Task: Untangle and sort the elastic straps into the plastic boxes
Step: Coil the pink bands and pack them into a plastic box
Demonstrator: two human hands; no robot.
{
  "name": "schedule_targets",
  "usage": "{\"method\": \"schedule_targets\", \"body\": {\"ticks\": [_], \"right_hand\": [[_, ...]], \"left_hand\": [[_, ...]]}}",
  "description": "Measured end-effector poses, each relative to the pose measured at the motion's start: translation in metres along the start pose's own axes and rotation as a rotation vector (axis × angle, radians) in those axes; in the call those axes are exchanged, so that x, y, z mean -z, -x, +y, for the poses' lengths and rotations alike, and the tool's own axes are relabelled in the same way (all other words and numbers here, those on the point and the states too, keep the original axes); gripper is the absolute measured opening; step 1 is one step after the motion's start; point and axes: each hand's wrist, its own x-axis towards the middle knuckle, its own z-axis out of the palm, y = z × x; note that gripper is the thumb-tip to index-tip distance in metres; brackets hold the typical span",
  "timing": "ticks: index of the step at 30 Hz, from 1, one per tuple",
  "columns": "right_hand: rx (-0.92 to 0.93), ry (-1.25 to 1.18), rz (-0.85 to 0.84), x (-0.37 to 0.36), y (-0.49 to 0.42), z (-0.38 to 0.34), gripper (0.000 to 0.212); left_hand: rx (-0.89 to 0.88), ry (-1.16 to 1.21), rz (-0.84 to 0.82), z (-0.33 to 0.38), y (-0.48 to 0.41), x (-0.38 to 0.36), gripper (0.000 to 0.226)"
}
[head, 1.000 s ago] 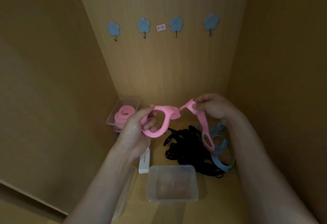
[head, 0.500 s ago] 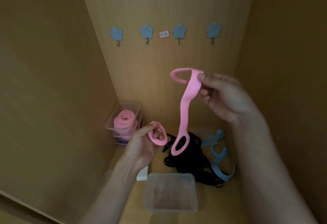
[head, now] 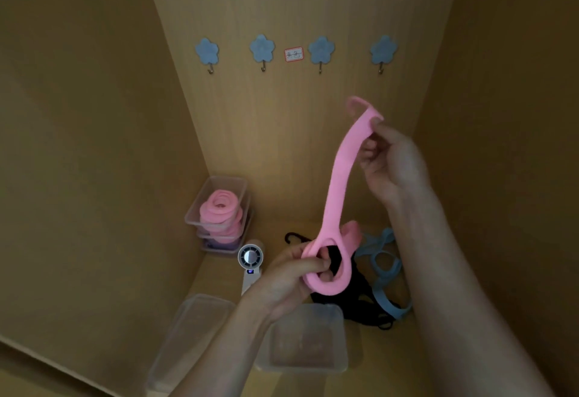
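Dim wooden back wall (head: 282, 146), four blue flower hooks (head: 262, 48), small red-edged label (head: 294, 54)

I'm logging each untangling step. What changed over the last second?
The right hand lifted its end of the pink strap upward, so the strap went from bunched between both hands to hanging long. The left hand shifted its grip to the strap's lower loop. The black straps, blue straps and the box of coiled pink straps stayed put.

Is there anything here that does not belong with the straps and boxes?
Yes. A small handheld fan lies in front of the box of pink straps, its display lit; it is neither strap nor box.
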Motion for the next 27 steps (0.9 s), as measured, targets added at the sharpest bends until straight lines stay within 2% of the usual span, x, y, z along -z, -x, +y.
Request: {"method": "schedule_targets", "body": {"ticks": [3,7,9,12,15,19,22,24,27], "right_hand": [[0.220,0.246,0.138,0.025,-0.006,0.007,0.013],[0.390,0.471,0.192,0.053,0.010,0.021,0.029],[0.462,0.684,0.156,0.062,0.027,0.035,0.027],[0.691,1.028,0.026,0.073,0.052,0.060,0.020],[0.866,1.319,-0.161,0.082,0.075,0.081,0.019],[0.877,1.516,-0.346,0.103,0.088,0.096,0.019],[0.844,1.572,-0.397,0.110,0.091,0.103,0.014],[0.839,1.582,-0.352,0.111,0.092,0.106,0.011],[0.772,1.557,-0.196,0.114,0.088,0.105,0.019]], "left_hand": [[0.050,0.132,0.065,0.000,0.000,0.004,0.008],[0.139,0.294,0.128,0.004,-0.003,0.002,0.018],[0.175,0.286,0.132,0.007,-0.005,0.002,0.024],[0.210,0.307,0.131,0.011,-0.006,0.002,0.027],[0.245,0.361,0.131,0.015,-0.005,0.006,0.047],[0.282,0.382,0.113,0.020,-0.003,0.010,0.067],[0.324,0.434,0.003,0.020,0.004,0.013,0.076],[0.329,0.521,-0.045,0.019,0.009,0.014,0.079],[0.273,0.487,-0.040,0.015,0.014,0.017,0.069]]}}
